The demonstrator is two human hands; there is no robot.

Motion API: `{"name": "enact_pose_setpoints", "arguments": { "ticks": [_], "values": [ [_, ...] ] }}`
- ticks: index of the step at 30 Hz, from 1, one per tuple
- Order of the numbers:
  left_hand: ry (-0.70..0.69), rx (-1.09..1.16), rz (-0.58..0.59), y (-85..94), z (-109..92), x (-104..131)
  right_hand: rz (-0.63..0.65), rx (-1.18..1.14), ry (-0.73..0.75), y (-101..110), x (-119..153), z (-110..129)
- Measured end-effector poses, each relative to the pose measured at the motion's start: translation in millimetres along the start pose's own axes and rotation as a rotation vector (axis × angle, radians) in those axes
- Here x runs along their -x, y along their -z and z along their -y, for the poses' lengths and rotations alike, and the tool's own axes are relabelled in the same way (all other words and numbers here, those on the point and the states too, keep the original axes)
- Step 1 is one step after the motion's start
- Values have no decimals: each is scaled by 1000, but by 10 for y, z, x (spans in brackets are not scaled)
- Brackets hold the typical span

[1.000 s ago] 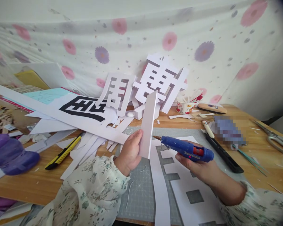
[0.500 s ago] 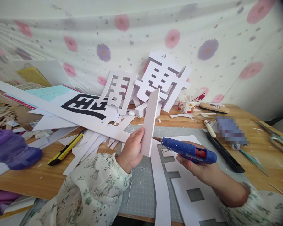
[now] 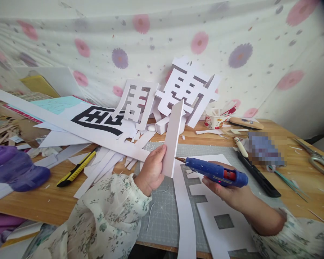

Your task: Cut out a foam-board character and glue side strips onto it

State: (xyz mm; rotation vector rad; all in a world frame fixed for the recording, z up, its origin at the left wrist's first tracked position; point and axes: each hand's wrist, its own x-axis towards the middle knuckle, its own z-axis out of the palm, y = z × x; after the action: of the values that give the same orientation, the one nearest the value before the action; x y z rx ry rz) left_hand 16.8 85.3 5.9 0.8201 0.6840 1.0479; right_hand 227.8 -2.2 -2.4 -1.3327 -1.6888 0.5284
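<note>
My left hand (image 3: pixel 152 169) is closed around the lower part of a white foam board strip (image 3: pixel 173 135), held upright on its end above the mat. In my right hand (image 3: pixel 232 192) is a blue hot glue gun (image 3: pixel 216 172), its metal nozzle at the strip's right edge; whether it touches I cannot tell. Below them a curved white cut-out piece (image 3: pixel 185 216) and a white foam board character with square holes (image 3: pixel 209 216) lie on the grey cutting mat (image 3: pixel 159 219). My right hand and forearm cover part of that character.
Finished white characters (image 3: pixel 189 86) lean at the back by the curtain. A yellow cutter knife (image 3: pixel 77 169) and board scraps (image 3: pixel 102 172) lie left. To the right are a black cutter (image 3: pixel 259 176), scissors (image 3: pixel 317 158), a pen (image 3: pixel 241 146) and a paper cup (image 3: pixel 215 120).
The view has shifted very slightly. Both hands, the strip and the glue gun keep nearly the same positions.
</note>
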Motion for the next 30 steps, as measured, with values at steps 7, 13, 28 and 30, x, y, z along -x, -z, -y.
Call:
{"name": "enact_pose_setpoints", "arguments": {
  "ticks": [7,13,28,30],
  "values": [
    [-4,-22,-3,4,-4,-1,13,11,11,-6,10,-15],
    [-6,-17,-1,11,-5,2,31,-7,7,-4,2,2],
    [-3,9,3,14,3,-1,54,12,29,24,-6,34],
    [1,12,-8,10,-2,2,55,19,30,24,-6,33]
  ]
}}
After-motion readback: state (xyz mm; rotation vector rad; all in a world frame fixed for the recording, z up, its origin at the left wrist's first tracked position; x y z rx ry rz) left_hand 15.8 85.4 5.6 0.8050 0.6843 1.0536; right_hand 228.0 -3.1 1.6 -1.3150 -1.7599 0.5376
